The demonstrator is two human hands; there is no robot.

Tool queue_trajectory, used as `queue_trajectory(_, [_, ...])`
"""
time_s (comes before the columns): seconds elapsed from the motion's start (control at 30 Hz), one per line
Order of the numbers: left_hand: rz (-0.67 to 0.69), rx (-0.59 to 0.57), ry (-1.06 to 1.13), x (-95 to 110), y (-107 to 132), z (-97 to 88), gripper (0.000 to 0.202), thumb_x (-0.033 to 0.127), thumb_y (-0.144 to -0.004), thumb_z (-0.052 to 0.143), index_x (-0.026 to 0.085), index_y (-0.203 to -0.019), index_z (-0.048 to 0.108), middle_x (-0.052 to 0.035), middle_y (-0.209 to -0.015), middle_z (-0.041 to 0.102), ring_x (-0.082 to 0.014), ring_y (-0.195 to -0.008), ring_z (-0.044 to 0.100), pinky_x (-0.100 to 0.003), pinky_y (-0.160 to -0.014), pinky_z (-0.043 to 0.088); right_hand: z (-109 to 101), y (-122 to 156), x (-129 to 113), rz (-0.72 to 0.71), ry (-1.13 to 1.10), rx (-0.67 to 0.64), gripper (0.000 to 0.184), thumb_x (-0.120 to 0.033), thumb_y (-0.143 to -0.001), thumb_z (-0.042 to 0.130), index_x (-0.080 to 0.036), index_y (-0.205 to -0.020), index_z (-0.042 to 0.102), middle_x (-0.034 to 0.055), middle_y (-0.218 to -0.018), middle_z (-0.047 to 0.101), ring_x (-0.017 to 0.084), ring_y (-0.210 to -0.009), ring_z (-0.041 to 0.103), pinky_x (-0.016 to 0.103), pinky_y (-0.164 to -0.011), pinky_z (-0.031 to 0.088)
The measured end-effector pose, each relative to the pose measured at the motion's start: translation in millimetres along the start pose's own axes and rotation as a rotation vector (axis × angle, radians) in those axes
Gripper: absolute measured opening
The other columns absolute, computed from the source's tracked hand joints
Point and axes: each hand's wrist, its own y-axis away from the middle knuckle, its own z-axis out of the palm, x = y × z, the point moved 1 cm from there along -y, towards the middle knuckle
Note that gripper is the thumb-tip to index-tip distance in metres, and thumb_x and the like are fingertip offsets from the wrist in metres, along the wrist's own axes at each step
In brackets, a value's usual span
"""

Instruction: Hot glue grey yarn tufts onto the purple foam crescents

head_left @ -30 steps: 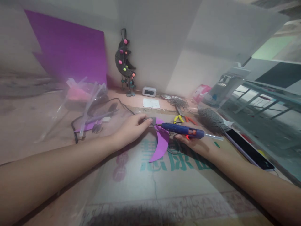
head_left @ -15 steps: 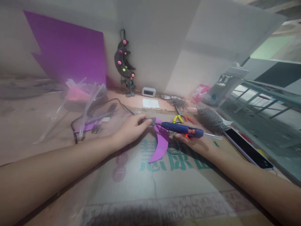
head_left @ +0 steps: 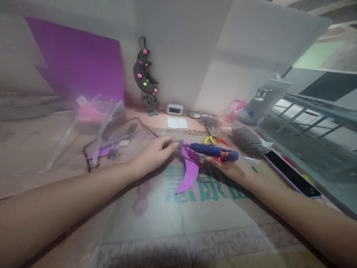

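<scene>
A purple foam crescent [head_left: 191, 171] lies on a flattened cardboard sheet [head_left: 195, 212] with green print. My left hand [head_left: 153, 153] rests on the sheet, its fingers pinching a small grey piece [head_left: 179, 144] at the crescent's upper tip. My right hand [head_left: 230, 167] grips a blue hot glue gun [head_left: 214, 151] with a red light lit. The gun's nozzle points left, right at that grey piece. A clear glue stick pokes out of the gun's back end.
A purple sheet [head_left: 78, 70] leans on the wall. Nearby hang a dark moon ornament [head_left: 143, 74], a small clock [head_left: 174, 109], a grey yarn bundle [head_left: 247, 141], yellow and orange pliers [head_left: 213, 140], a phone [head_left: 291, 174], a black cable [head_left: 111, 134] and plastic bags [head_left: 95, 111].
Only the camera has shifted a little; both hands, the crescent and the glue gun stay in the same pose.
</scene>
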Motion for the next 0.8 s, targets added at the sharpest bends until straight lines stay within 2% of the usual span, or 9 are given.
queue_trajectory(0.13, [-0.010,-0.010,-0.003,0,0,0.4,0.030,0.040,-0.090,0.043,0.017,-0.073,0.053,0.0023,-0.066,0.050,-0.0135,-0.064,0.047,-0.024,-0.058,0.033,0,-1,1,0.004,-0.002,-0.008,0.026,-0.046,-0.078,0.060,-0.021,-0.070,0.056,0.0024,-0.065,0.057,0.020,-0.060,0.056,0.034,-0.054,0.049])
queue_trajectory(0.3, [0.012,-0.013,-0.019,1,0,0.2,0.030,0.039,-0.090,0.043,0.017,-0.070,0.050,0.0021,-0.067,0.049,-0.0139,-0.065,0.048,-0.025,-0.060,0.033,0,0,4,0.044,-0.006,-0.016,0.020,-0.042,-0.079,0.061,-0.022,-0.081,0.061,0.0049,-0.074,0.062,0.025,-0.069,0.061,0.041,-0.065,0.052])
queue_trajectory(0.43, [0.016,-0.018,-0.021,1,1,-0.2,0.030,0.039,-0.090,0.042,0.017,-0.070,0.050,0.0014,-0.068,0.050,-0.0145,-0.067,0.048,-0.025,-0.061,0.033,0,0,4,0.036,0.012,-0.041,0.022,-0.045,-0.079,0.059,-0.022,-0.078,0.061,0.0047,-0.067,0.058,0.025,-0.063,0.058,0.042,-0.060,0.051])
queue_trajectory(0.6, [0.016,-0.019,-0.023,1,2,-0.4,0.030,0.039,-0.090,0.042,0.017,-0.071,0.050,0.0010,-0.070,0.053,-0.0149,-0.069,0.049,-0.026,-0.063,0.034,-3,-1,1,0.034,0.022,-0.038,0.023,-0.046,-0.079,0.059,-0.023,-0.077,0.061,0.0051,-0.070,0.060,0.023,-0.063,0.058,0.040,-0.059,0.050])
queue_trajectory(0.8, [-0.003,-0.033,-0.038,1,1,-0.1,0.031,0.041,-0.090,0.042,0.017,-0.072,0.051,0.0011,-0.070,0.052,-0.0153,-0.069,0.049,-0.026,-0.062,0.034,4,1,14,0.035,0.017,-0.044,0.023,-0.045,-0.080,0.056,-0.023,-0.073,0.058,0.0054,-0.069,0.059,0.024,-0.066,0.059,0.041,-0.062,0.050])
